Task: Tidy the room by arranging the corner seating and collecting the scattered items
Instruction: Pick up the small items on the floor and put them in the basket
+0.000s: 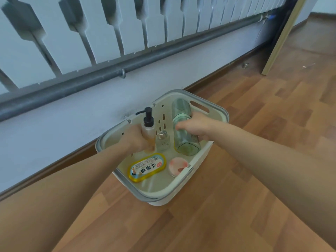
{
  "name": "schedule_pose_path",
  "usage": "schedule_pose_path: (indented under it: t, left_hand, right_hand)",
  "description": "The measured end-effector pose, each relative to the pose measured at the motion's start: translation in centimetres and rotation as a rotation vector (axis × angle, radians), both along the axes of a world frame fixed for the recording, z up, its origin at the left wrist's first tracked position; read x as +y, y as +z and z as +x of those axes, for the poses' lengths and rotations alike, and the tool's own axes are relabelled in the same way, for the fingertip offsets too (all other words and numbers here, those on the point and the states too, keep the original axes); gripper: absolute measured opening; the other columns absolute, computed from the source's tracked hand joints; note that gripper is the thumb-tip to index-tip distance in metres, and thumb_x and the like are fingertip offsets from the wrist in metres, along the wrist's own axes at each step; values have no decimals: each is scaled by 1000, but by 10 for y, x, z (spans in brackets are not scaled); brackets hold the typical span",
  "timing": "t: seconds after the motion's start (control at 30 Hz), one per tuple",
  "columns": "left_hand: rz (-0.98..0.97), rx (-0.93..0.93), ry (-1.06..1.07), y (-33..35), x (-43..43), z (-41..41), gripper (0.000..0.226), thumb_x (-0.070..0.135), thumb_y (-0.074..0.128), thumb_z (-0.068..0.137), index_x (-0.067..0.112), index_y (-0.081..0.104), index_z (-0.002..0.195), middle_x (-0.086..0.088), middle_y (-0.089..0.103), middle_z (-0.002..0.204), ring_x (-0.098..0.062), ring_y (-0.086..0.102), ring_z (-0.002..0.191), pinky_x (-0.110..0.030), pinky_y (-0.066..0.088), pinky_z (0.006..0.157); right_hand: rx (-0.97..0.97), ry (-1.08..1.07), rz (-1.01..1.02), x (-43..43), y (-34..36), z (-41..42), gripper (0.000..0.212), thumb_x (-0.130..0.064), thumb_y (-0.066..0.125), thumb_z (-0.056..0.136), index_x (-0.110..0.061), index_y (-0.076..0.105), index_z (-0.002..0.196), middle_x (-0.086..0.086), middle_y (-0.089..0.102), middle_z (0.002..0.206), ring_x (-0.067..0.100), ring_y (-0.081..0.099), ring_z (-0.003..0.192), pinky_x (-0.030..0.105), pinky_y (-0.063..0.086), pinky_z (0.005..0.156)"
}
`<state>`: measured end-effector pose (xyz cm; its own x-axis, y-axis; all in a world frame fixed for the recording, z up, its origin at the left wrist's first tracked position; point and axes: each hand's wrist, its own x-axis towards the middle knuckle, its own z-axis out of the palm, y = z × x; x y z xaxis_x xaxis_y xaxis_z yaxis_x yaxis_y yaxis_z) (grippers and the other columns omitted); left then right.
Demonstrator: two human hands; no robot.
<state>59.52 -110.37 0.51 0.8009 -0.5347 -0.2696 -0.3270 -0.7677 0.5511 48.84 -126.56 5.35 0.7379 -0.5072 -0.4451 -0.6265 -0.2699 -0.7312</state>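
Note:
A cream basket with a grey rim stands on the wooden floor beside the wall. Inside it, my left hand is closed around a clear pump bottle with a black pump, which stands upright. My right hand grips a large green translucent bottle that leans against the basket's far right side. Between the two stands a small glass perfume bottle. A yellow oval tin with a printed label and a round pink compact lie at the basket's near side.
A white radiator with a grey pipe below it runs along the wall behind the basket. A light wooden panel leans at the upper right. Wooden floor spreads to the right and in front.

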Motion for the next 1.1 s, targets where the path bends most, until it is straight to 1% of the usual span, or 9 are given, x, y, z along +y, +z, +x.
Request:
schedule_pose_path:
  t: [0.2, 0.3, 0.4, 0.5, 0.73, 0.87, 0.97, 1.03, 1.1]
  left_hand:
    - [170, -27, -60, -20, -11, -2, 57, 22, 89, 58, 15, 58, 105, -1, 62, 97, -22, 59, 92, -30, 48, 75]
    - [219, -18, -81, -27, -16, -3, 63, 25, 88, 60, 13, 55, 113, -4, 59, 105, -25, 58, 102, -31, 47, 80]
    - [257, -19, -106, -34, -20, -3, 61, 27, 87, 62, 12, 55, 112, -5, 60, 108, -23, 56, 94, -29, 45, 75]
    - [265, -18, -113, -42, -22, -2, 59, 25, 87, 63, 12, 55, 111, -5, 60, 107, -21, 52, 90, -28, 42, 73]
    - [261, -35, -133, -49, -25, 1, 53, 25, 87, 60, 16, 56, 102, 0, 62, 100, -19, 56, 88, -27, 42, 71]
    - [318, -53, -179, -48, -25, 2, 40, 30, 83, 61, 20, 59, 91, 1, 63, 90, -18, 59, 83, -26, 45, 68]
    - [345, -66, -186, -48, -24, 1, 34, 32, 80, 67, 17, 64, 93, -1, 65, 93, -20, 61, 87, -28, 50, 74]
    - [343, -62, -170, -48, -23, 0, 37, 31, 79, 69, 13, 65, 99, -4, 67, 99, -22, 63, 91, -30, 52, 80]
    - [324, -27, -132, -46, -20, 0, 43, 27, 81, 71, 10, 63, 107, -7, 65, 107, -25, 61, 100, -32, 51, 88]
  right_hand:
    - [152, 5, -64, 2, -14, 10, 58, -26, 71, 83, -2, 44, 129, 17, 55, 119, 36, 59, 109, 40, 51, 81]
    - [200, 28, -131, 3, -20, 12, 56, -27, 68, 88, -1, 43, 131, 15, 49, 112, 34, 57, 111, 35, 50, 82]
    - [235, 47, -198, 2, -28, 15, 60, -29, 67, 89, 0, 41, 134, 16, 51, 124, 33, 55, 115, 35, 50, 89]
    - [251, 34, -208, 0, -38, 21, 73, -29, 70, 86, -1, 33, 142, 18, 47, 136, 35, 51, 120, 39, 50, 94]
    - [315, 110, -258, -7, -57, 28, 75, -31, 65, 90, 1, 26, 147, 18, 40, 145, 33, 47, 129, 39, 46, 104]
    - [358, 160, -251, -8, -61, 29, 81, -34, 61, 93, 0, 16, 151, 18, 26, 154, 32, 38, 137, 38, 38, 111]
    - [372, 141, -232, -7, -68, 32, 91, -33, 67, 88, 2, 11, 151, 22, 26, 153, 36, 39, 136, 43, 39, 110]
    - [411, 122, -258, -5, -70, 32, 108, -38, 72, 84, 3, -3, 150, 22, 24, 153, 38, 39, 135, 44, 41, 108]
    - [438, 109, -289, -2, -72, 32, 118, -42, 75, 80, 2, -10, 149, 21, 23, 152, 38, 37, 135, 45, 42, 107]
